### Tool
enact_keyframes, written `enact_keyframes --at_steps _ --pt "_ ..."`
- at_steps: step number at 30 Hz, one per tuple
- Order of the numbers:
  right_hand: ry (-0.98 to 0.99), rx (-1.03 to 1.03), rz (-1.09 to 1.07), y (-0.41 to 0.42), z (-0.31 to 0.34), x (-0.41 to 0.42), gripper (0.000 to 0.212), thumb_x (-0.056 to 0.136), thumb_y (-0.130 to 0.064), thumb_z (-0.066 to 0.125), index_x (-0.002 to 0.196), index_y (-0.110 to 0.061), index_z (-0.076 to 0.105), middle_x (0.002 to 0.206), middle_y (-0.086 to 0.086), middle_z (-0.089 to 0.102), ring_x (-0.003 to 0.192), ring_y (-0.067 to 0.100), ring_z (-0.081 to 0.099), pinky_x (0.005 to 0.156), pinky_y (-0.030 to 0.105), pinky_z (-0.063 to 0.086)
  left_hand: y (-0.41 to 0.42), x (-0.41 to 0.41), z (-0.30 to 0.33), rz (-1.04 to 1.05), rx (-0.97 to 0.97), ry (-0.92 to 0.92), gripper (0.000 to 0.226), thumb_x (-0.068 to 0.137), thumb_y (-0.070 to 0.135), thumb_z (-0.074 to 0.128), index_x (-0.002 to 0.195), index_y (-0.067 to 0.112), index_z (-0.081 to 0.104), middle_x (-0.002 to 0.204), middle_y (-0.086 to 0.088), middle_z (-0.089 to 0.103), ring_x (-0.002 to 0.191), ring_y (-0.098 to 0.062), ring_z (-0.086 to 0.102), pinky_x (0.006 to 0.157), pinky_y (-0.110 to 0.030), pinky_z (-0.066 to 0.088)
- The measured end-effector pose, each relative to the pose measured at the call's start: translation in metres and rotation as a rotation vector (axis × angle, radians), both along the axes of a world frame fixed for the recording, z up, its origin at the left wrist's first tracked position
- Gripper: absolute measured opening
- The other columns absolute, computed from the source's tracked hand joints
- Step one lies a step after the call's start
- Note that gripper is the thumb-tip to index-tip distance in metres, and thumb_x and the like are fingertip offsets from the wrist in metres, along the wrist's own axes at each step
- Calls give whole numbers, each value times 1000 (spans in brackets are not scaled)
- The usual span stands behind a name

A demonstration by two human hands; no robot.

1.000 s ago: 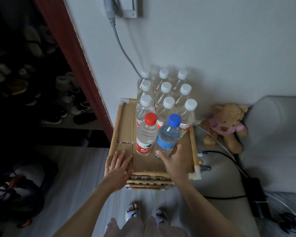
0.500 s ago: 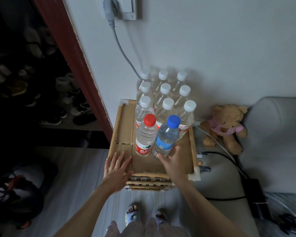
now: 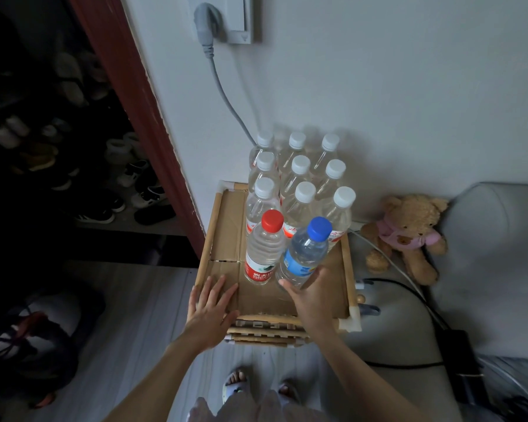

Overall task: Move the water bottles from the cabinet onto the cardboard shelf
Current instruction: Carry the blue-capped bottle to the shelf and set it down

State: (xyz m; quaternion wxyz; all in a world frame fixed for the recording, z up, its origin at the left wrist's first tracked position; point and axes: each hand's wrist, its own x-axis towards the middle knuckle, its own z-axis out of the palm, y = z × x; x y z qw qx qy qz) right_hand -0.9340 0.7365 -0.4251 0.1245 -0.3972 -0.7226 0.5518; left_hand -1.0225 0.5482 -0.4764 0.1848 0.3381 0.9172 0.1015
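Note:
Several white-capped water bottles (image 3: 301, 190) stand in rows at the back of the cardboard shelf (image 3: 226, 239), against the wall. In front of them a red-capped bottle (image 3: 264, 248) stands upright. Beside it a blue-capped bottle (image 3: 305, 254) leans a little to the right. My right hand (image 3: 310, 296) wraps around its base, thumb on the left and fingers on the right. My left hand (image 3: 209, 306) lies flat on the shelf's front left corner with fingers spread and holds nothing.
A grey cable (image 3: 226, 99) runs down the wall from a socket to behind the bottles. A teddy bear (image 3: 409, 236) sits right of the shelf next to a grey cushion (image 3: 494, 254). Black cables (image 3: 409, 293) lie on the floor. Shoes (image 3: 134, 184) fill the dark opening on the left.
My right hand has stayed at the base of the blue-capped bottle, its fingers shifting slightly. My left hand has not moved. The view has tipped a little.

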Motion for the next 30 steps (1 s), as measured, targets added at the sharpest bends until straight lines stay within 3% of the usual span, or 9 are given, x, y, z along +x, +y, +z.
enact_keyframes --at_steps 3,6,10,13,15,18,23,27,30 --pt "13 -37 45 -1 -4 0 75 69 -24 78 127 -17 31 114 -8 54 102 5 55 76 9 39 -2 -1 -1 -10 -1 6 113 47 79 -32 143 33 6 155 -1 -6 129 -14 -28 106 -39 -23" --pt "14 -81 163 2 2 6 67 79 -19 69 131 -23 27 111 -26 44 99 -7 50 79 6 41 -2 -1 -3 -9 40 6 111 50 80 -29 143 32 10 155 -2 -3 131 -15 -26 106 -38 -23" --pt "15 -30 211 9 2 8 59 84 -13 62 134 -13 31 122 -10 47 100 -4 50 94 22 45 -3 -1 -9 -33 53 85 100 64 77 -19 141 29 23 153 -5 13 135 -21 -10 104 -33 -24" --pt "-15 -15 168 5 1 4 58 83 -19 64 129 -16 30 117 -11 45 103 1 50 85 16 40 -3 0 -5 -39 -26 41 69 85 65 8 134 26 37 144 -10 38 133 -28 12 105 -30 -19" --pt "-17 -27 109 2 3 1 59 80 -20 68 127 -16 31 111 -13 45 93 -3 50 75 7 37 -3 0 -7 -33 -12 64 61 85 58 20 135 27 37 145 -10 36 133 -28 11 105 -30 -21" --pt "-2 -45 74 3 3 -4 65 76 -18 72 127 -14 32 111 -11 49 92 -4 50 71 5 38 -2 0 -6 -36 -34 85 65 87 62 10 134 27 38 142 -10 40 132 -28 15 105 -31 -19" --pt "19 -117 121 4 3 -1 71 79 -16 69 137 -16 26 124 -11 43 116 7 46 92 21 39 -2 -1 -6 -35 -44 113 68 88 60 2 130 26 43 137 -10 48 129 -29 23 107 -33 -16" --pt "16 -62 168 8 5 2 63 82 -14 64 136 -14 31 132 -5 46 118 6 45 89 11 37 -2 -1 -3 -27 -81 77 65 89 59 5 130 26 43 138 -9 46 129 -28 23 107 -34 -14" --pt "15 -16 153 10 6 -1 63 81 -13 67 134 -13 33 132 0 50 111 3 47 75 -2 39 -2 -2 -2 -43 -142 111 61 89 57 8 130 27 42 138 -8 47 129 -27 25 108 -36 -10"
